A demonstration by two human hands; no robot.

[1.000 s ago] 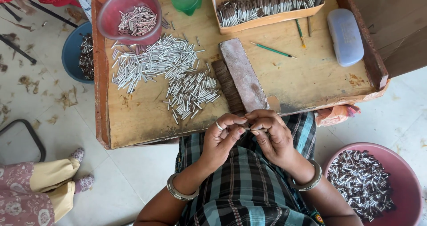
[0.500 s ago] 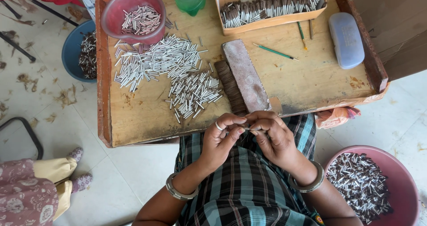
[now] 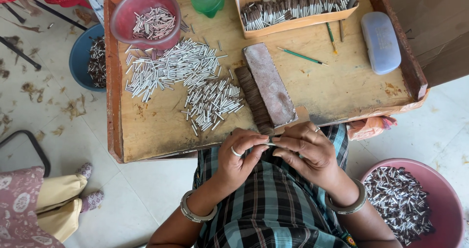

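The fingers [image 3: 254, 141] of the left hand [image 3: 239, 157] and those of the right hand [image 3: 305, 150] meet over the lap and pinch between them one small silver tube [image 3: 270, 144], which lies about level, its ends hidden under the fingertips. To do this step well, I think both hands should stay close to the body and the pinch be light but steady, so that the thin tube does not bend or slip. Just above the hands lies a wooden brush [image 3: 266, 84] with dark bristles on the tabletop [image 3: 342, 92]. Left of it are loose silver tubes [image 3: 185, 77], and a pink bowl [image 3: 141, 16] holds more. A pink basin [image 3: 439, 199] of tubes stands on the floor at right.
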